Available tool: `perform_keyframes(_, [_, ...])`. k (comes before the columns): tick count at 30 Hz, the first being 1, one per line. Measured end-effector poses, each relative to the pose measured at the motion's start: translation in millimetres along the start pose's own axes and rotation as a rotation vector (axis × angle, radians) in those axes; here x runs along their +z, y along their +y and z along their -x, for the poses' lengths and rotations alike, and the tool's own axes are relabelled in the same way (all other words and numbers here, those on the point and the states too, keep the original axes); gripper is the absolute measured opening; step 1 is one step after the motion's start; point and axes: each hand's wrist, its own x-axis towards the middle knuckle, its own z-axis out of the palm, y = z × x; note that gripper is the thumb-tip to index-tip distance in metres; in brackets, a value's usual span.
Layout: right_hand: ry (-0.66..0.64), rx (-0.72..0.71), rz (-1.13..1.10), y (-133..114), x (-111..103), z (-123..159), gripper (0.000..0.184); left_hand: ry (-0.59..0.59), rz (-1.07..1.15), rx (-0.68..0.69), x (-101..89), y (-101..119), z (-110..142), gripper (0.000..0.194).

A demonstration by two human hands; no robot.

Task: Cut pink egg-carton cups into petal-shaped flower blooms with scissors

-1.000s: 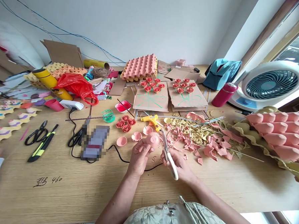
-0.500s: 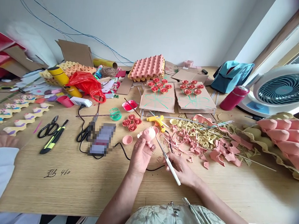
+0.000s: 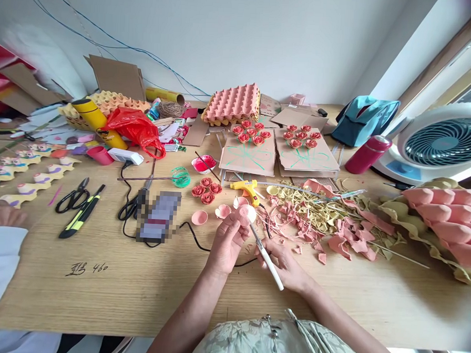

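Observation:
My left hand (image 3: pixel 227 245) pinches a small pink egg-carton cup (image 3: pixel 247 214) between thumb and fingers. In my right hand (image 3: pixel 288 266) is a pair of white-handled scissors (image 3: pixel 271 267), blades pointing up toward the cup. Whether the blades touch the cup is hard to make out. Close by on the table lie more pink cups, one plain cup (image 3: pixel 199 217) and one with a cut, petal-like rim (image 3: pixel 222 211). A yellow glue gun (image 3: pixel 247 190) rests just beyond my hands, beside several red paper-pulp roses (image 3: pixel 206 190).
Pink and yellow scraps (image 3: pixel 320 218) spread to the right, near stacked egg trays (image 3: pixel 446 219). Two cardboard pieces (image 3: pixel 247 160) with roses stand behind. Left are black scissors (image 3: pixel 73 197), a cutter (image 3: pixel 82 210), a cord and another person's hand (image 3: pixel 2 216). A fan (image 3: pixel 446 143) stands right.
My left hand has turned the cup and shifted slightly right, bringing it closer to the scissors. The petal-rimmed cup behind it now shows more fully. The view has shifted a little.

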Motion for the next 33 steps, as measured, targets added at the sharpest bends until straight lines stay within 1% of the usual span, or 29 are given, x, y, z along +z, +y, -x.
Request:
perform_keyframes(4, [-0.007, -0.013, 0.017, -1.8, -0.5, -0.5, 0.024, 0.014, 0.015, -0.015, 0.1, -0.1, 1.0, 0.033])
perform_keyframes(12, [0.01, -0.03, 0.025, -4.3, -1.0, -1.1, 0.017, -0.009, 0.004, -0.013, 1.7, 0.8, 1.3, 0.032])
perform_keyframes(21, [0.032, -0.069, 0.097, 0.3, -2.5, -0.1, 0.021, -0.061, 0.0, 0.008, 2.2, 1.2, 3.2, 0.028])
perform_keyframes(33, [0.048, -0.125, 0.156, -0.9, -3.6, 1.7, 0.025, -0.098, 0.014, 0.003, 1.8, 2.6, 5.2, 0.03])
